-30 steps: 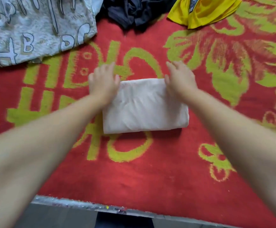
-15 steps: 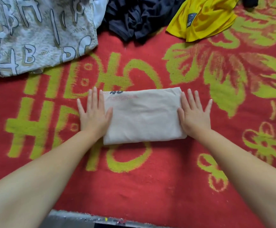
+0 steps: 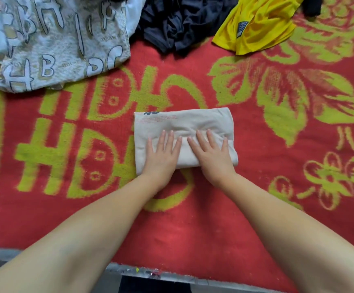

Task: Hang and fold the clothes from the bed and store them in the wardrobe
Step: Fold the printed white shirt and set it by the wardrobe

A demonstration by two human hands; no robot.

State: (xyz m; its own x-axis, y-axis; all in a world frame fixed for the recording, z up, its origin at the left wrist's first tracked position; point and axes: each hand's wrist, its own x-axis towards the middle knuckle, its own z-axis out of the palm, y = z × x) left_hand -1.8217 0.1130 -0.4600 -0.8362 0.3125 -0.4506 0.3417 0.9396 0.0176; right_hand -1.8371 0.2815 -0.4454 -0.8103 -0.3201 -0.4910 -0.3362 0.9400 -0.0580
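A folded beige garment (image 3: 182,121) lies as a neat rectangle in the middle of the bed. My left hand (image 3: 162,154) rests flat on its near left part, fingers spread. My right hand (image 3: 211,154) lies flat on its near right part, fingers spread too. Both palms press down on the cloth; neither grips it. Small printed text shows along the garment's far left edge.
The bed carries a red blanket with yellow-green patterns (image 3: 277,208). At the far edge lie a grey letter-print garment (image 3: 59,41), a crumpled dark navy garment (image 3: 182,22) and a yellow shirt (image 3: 260,24). The bed's grey near edge (image 3: 171,273) runs along the bottom.
My hands moved from the garment's far corners to its two sides, then onto its near top surface. The beige garment stays folded in place.
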